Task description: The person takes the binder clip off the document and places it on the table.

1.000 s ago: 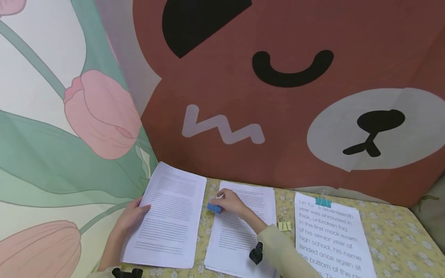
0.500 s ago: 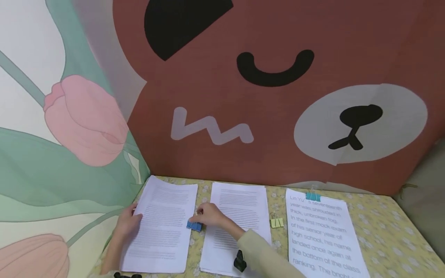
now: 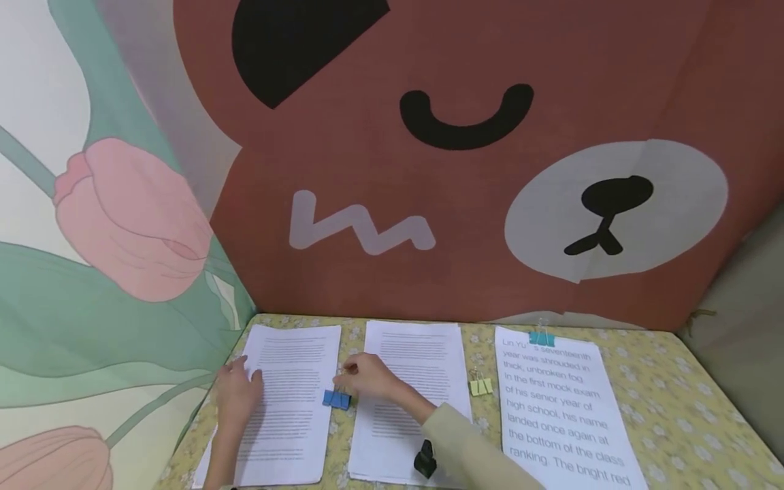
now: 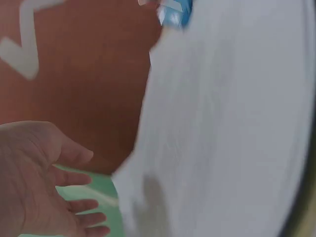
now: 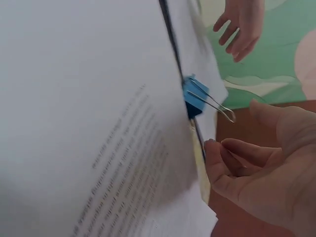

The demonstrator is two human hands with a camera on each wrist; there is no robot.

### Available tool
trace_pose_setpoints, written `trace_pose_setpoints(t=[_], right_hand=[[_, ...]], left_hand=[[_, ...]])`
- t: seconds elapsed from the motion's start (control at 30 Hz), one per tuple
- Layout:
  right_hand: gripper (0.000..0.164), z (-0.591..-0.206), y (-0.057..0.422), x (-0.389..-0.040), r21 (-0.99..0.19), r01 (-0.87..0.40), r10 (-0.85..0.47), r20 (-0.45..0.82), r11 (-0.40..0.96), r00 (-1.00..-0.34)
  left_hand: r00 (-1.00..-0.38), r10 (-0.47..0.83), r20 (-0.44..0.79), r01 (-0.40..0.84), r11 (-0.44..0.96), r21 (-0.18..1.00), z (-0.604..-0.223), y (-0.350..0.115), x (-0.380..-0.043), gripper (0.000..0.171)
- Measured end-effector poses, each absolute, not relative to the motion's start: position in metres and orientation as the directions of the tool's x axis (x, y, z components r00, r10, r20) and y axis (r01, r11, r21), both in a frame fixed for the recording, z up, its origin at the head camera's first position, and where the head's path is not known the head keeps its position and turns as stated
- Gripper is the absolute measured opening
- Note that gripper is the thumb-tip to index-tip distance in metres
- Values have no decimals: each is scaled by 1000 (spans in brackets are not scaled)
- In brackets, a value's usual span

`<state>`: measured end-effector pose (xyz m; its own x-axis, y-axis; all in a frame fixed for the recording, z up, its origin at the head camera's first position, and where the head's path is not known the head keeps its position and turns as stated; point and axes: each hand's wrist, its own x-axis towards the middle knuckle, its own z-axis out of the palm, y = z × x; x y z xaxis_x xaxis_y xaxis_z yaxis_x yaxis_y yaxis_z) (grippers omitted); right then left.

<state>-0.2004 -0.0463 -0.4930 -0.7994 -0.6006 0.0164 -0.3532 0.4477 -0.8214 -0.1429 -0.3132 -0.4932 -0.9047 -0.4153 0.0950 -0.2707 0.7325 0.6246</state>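
Blue clip: at left stack, 3 o'clock edge. Right hand, at clip's 2 o'clock: fingers loosely bent, gripping nothing. Left hand, at stack's 10 o'clock: open, gripping nothing. Surface: yellow floral cloth. Bear wall at 12 o'clock; tulip wall, 10.

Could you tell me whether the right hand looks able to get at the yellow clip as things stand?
Probably yes: the right hand appears to hold nothing, set apart from the blue clip, and the yellow clip lies uncovered between the middle papers and the right papers.
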Motion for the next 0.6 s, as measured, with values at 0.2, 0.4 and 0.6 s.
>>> trace_pose_setpoints(t=[0.2, 0.4, 0.6], right_hand=[[35, -478, -17, -209, -838, -324, -534, 46, 440, -844], [32, -463, 27, -215, -876, -235, -427, 36, 422, -904], [34, -452, 77, -215, -893, -188, -331, 46, 410, -943]], left_hand=[[-915, -342, 215, -97, 702, 705, -479, -264, -147, 39], [-929, -252, 272, 29, 681, 731, -471, -205, -152, 34], [-952, -134, 274, 125, 646, 753, -468, -152, -152, 34]])
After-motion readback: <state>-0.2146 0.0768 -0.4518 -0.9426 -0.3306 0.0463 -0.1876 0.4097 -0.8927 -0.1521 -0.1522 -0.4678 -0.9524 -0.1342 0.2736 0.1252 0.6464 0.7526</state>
